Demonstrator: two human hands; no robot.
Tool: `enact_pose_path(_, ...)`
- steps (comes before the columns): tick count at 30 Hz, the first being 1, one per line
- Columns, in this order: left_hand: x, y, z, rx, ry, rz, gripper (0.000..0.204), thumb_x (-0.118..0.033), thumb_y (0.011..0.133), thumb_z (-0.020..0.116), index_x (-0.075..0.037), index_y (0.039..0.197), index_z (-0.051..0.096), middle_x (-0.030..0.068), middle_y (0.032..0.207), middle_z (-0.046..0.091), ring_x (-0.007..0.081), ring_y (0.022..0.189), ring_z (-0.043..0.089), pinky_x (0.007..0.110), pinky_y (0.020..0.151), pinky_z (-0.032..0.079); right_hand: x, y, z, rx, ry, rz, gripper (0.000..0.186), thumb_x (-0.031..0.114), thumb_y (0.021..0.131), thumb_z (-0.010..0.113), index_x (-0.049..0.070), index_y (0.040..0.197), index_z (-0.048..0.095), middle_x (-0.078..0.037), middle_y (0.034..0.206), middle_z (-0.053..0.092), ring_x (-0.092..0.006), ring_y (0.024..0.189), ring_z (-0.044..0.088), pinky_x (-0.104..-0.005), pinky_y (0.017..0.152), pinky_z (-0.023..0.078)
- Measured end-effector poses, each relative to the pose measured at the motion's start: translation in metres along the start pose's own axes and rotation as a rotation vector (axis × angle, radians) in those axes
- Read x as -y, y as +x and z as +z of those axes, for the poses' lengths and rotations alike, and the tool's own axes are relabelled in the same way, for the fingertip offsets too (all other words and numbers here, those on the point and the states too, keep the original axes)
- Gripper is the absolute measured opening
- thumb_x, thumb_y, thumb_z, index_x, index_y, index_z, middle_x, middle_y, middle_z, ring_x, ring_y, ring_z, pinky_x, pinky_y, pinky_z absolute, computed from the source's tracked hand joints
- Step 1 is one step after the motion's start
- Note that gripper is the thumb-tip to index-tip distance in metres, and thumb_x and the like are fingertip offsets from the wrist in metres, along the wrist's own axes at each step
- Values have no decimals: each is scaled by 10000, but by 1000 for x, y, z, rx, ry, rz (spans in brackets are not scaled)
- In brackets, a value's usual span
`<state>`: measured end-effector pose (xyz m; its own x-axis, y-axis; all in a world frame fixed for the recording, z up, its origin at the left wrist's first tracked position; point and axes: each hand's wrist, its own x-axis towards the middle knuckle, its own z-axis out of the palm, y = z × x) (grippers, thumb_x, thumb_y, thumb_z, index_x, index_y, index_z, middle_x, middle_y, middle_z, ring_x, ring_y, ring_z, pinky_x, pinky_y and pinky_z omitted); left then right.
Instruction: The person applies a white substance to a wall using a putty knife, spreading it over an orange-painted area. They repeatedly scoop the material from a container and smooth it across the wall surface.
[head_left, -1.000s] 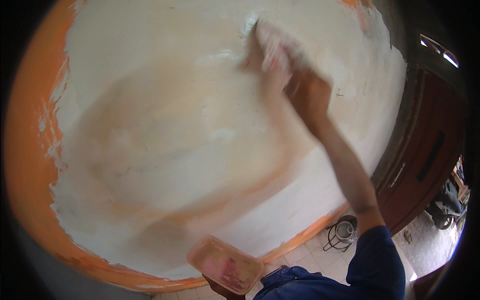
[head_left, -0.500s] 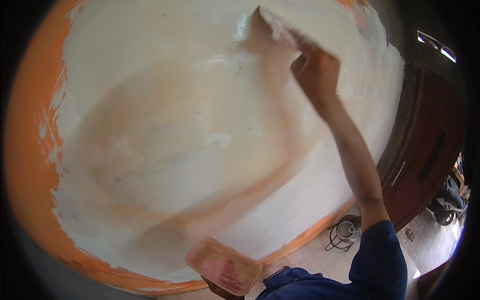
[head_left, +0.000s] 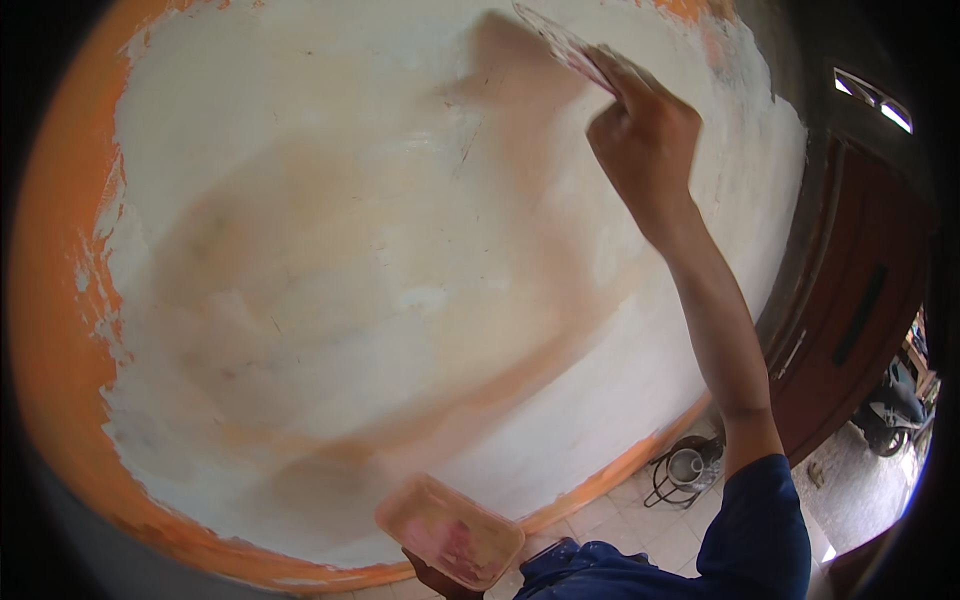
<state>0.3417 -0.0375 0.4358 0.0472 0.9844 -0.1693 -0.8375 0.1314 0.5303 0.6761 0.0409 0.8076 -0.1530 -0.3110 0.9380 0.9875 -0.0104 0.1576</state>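
My right hand (head_left: 648, 140), arm stretched up, is closed on a putty knife (head_left: 565, 45) whose blade is smeared with whitish-pink paste. Its blade appears to stand a little off the wall (head_left: 400, 230), with its shadow showing to the left. That wall carries a broad coat of white and cream filler. Low in the view, my left hand (head_left: 438, 578) supports a shallow, rounded rectangular tray (head_left: 405, 500) from below. Pink paste lies inside the tray. Most of the left hand's fingers are hidden beneath it.
Orange paint (head_left: 60, 300) borders the filler on the left and along the bottom. On the tiled floor, a bucket (head_left: 686, 466) sits by a dark metal stand. A dark red-brown door (head_left: 850, 300) is at the right, with a parked motorcycle (head_left: 893, 412) beyond it.
My right hand has shifted slightly right and down. The putty knife has turned more edge-on, and its shadow has separated from the blade. The tray has hardly moved.
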Motion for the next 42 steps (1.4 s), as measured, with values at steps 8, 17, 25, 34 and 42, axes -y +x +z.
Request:
enact_pose_path(8,20,-5,4,-73,-76,-47,617,-532,868,435,-146,1340,343,120,1282,445,329,1153,451,504,978,381,134,-178,-51,477,441,-192,377,112,728,546,-32,1074,589,-214,1126,566,-341,1125,513,-459,933,437)
enact_pose_path(17,15,-2,-34,44,-208,-141,667,-594,814,474,-182,1328,368,103,1269,462,323,1122,478,603,919,372,-23,-40,-13,85,-9,60,502,-31,621,538,145,1080,638,-116,770,628,-256,541,567,-310,509,477)
enact_pose_path(25,31,3,-3,-115,0,28,664,-594,826,448,-174,1333,363,99,1262,471,325,1111,485,596,934,361,93,-215,-77,551,441,-47,336,75,785,569,-21,1106,560,-176,1159,567,-316,1147,506,-491,978,402)
enact_pose_path(34,32,17,-28,-25,-138,-82,689,-602,814,461,-167,1339,359,111,1273,466,338,1147,455,617,945,337,-61,-9,11,-25,-2,116,420,-38,667,498,137,1006,673,-152,766,626,-283,592,597,-317,545,479)
enact_pose_path(42,42,26,-32,-31,-84,-80,676,-608,811,464,-193,1335,365,114,1277,458,336,1137,460,664,896,339,94,-153,-49,505,395,-187,357,78,666,561,41,1012,639,-147,1060,603,-268,1026,582,-401,754,532)
